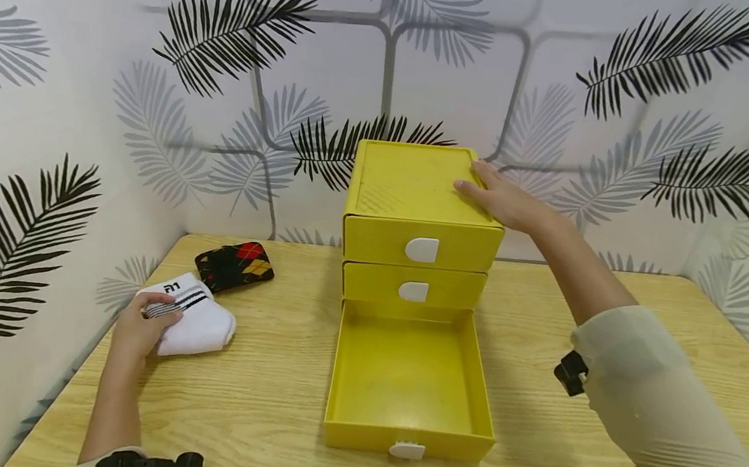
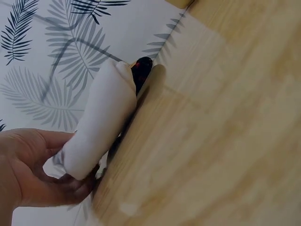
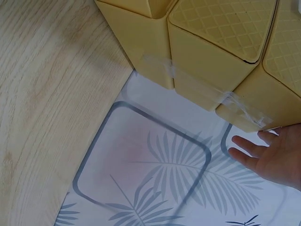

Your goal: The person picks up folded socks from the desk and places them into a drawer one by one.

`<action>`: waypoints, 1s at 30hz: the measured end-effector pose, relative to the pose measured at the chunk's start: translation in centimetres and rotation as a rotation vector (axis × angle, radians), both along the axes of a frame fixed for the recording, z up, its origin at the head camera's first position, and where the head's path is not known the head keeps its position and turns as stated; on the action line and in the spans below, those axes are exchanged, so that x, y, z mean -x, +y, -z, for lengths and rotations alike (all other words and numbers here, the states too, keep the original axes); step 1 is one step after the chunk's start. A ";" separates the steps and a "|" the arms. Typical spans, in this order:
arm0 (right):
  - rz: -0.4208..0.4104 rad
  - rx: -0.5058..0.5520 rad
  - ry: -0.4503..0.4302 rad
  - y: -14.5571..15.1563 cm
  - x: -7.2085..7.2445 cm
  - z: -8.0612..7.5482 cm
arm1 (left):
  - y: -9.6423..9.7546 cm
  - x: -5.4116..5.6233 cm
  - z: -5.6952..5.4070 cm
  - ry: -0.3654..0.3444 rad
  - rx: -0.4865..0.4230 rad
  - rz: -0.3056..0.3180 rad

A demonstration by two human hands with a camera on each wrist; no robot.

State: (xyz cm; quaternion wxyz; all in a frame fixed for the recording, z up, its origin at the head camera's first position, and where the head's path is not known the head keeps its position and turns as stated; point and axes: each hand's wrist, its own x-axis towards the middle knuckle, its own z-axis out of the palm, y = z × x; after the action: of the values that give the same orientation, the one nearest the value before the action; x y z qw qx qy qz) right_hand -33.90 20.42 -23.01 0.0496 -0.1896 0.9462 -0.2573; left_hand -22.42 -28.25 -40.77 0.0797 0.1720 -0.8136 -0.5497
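Observation:
My left hand pinches a folded white sock with dark stripes, at the left of the table. In the left wrist view the thumb and fingers hold the sock at its near end, slightly above the wood. Just behind it lies a folded black cloth item, possibly a sock, with a red and yellow argyle pattern. My right hand rests at the top right edge of a yellow drawer unit. Its fingers look straight in the right wrist view, beside the unit's wall.
The bottom drawer is pulled out towards me with nothing inside. Two upper drawers with white handles are closed. Clear tape runs along the unit's side. A leaf-patterned wall stands behind the wooden table.

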 end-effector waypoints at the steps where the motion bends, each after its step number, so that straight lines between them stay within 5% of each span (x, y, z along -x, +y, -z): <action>1: 0.001 0.003 0.001 0.0 0.0 0.0 | -0.1 0.0 0.0 0.012 -0.033 0.009; 8: 0.000 0.012 0.003 -0.2 -0.1 -0.1 | -1.9 -0.3 -0.1 -0.026 -0.465 0.200; 16: -0.003 0.013 0.014 -0.1 0.0 0.1 | -2.2 -0.8 -0.9 -0.113 -0.500 0.291; 22: -0.009 0.023 0.018 0.0 0.0 0.2 | -2.3 -0.9 -1.1 -0.089 -0.586 0.295; 30: -0.012 0.022 0.017 0.0 0.0 0.2 | -1.9 -0.9 -2.4 -0.053 -0.583 0.313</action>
State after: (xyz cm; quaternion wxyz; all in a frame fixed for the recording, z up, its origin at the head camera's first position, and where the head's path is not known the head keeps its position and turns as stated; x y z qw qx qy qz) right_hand -33.89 20.47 -23.19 0.0412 -0.1980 0.9426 -0.2657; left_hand -21.51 -30.11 -38.34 -0.0793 0.0748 -0.6404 -0.7603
